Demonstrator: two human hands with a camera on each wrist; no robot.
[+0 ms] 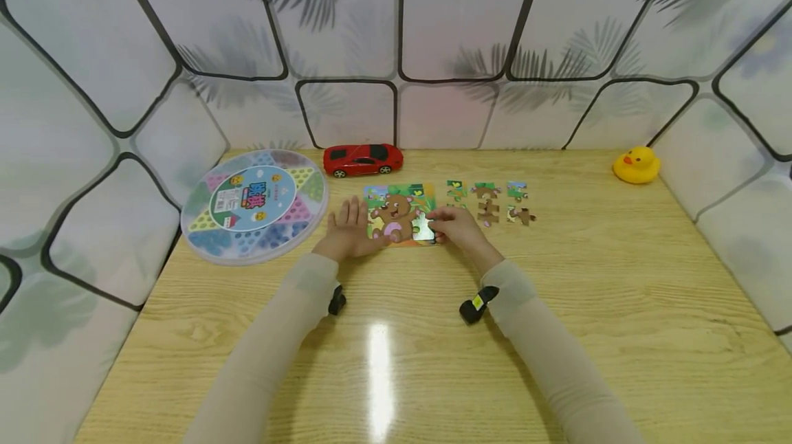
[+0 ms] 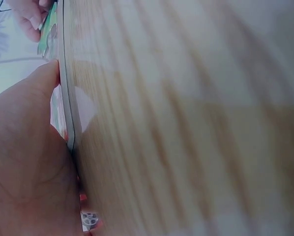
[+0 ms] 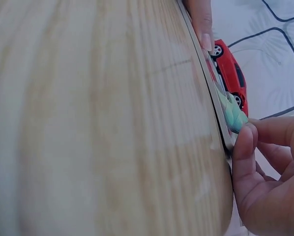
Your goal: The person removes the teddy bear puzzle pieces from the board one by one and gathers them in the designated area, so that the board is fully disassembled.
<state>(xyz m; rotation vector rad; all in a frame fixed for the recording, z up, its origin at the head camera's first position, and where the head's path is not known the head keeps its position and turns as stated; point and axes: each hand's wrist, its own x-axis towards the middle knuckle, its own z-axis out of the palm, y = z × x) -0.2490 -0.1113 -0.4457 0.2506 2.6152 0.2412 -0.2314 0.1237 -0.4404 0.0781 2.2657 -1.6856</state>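
A bear jigsaw puzzle (image 1: pixel 396 214) lies flat on the wooden table between both hands. My left hand (image 1: pixel 350 229) rests at its left side, fingers straight and spread, with the thumb along the front edge. In the left wrist view, that thumb (image 2: pixel 51 73) touches the puzzle's rim. Between thumb and index finger, my right hand (image 1: pixel 459 229) pinches a green puzzle piece (image 3: pixel 234 114), tilted up over the right part of the picture. Loose puzzle pieces (image 1: pixel 487 212) lie in short columns just right of this hand, some partly hidden behind it.
Left of the puzzle sits a round board-game case (image 1: pixel 254 198) with a star pattern. A red toy car (image 1: pixel 363 160) stands behind, close to the patterned fabric wall (image 1: pixel 458 114). Far to the right is a yellow rubber duck (image 1: pixel 636 165).
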